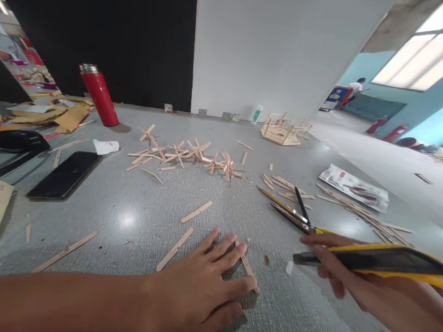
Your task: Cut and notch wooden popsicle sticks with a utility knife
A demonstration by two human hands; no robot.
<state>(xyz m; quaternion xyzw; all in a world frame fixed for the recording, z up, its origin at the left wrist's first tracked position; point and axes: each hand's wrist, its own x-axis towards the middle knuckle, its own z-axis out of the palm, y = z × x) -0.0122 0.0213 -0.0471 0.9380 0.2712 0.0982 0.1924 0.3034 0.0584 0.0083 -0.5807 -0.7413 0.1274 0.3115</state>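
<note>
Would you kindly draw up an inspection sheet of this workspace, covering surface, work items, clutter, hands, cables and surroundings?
Surface: grey table, scattered with small scraps.
Work items: wooden stick under the left fingers; yellow-and-black tool in the right hand; small wooden frame at the back.
Clutter: loose pile of sticks, phone, red flask, white packet.
Hands: left hand spread, fingers on the stick; right hand gripping the tool.
Cables: nothing seen.
Surroundings: black panel and pale panel behind; a person and window beyond, at right.
</note>
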